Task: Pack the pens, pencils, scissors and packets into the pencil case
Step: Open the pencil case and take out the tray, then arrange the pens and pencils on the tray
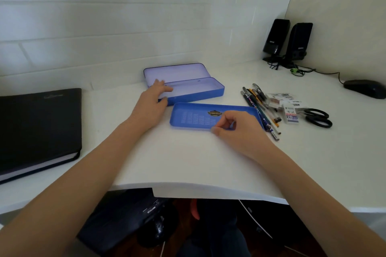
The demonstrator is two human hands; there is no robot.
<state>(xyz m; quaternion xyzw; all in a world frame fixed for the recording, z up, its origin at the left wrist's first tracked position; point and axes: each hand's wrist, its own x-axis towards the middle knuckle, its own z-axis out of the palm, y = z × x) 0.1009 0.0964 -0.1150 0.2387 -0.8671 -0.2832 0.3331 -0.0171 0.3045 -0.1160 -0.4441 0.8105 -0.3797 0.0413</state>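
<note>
The blue pencil case lies open on the white desk, its lid hinged back toward the wall and its inside bare. My left hand holds the case's left end, fingers over the rim and thumb on the front wall. A blue inner tray lies just in front of the case. My right hand pinches the tray's front rim with curled fingers. To the right lie several pens and pencils, small packets and black scissors.
A black notebook sits at the desk's left. Two black speakers with cables stand in the back right corner, and a black mouse lies at far right. The desk's front edge curves close to me.
</note>
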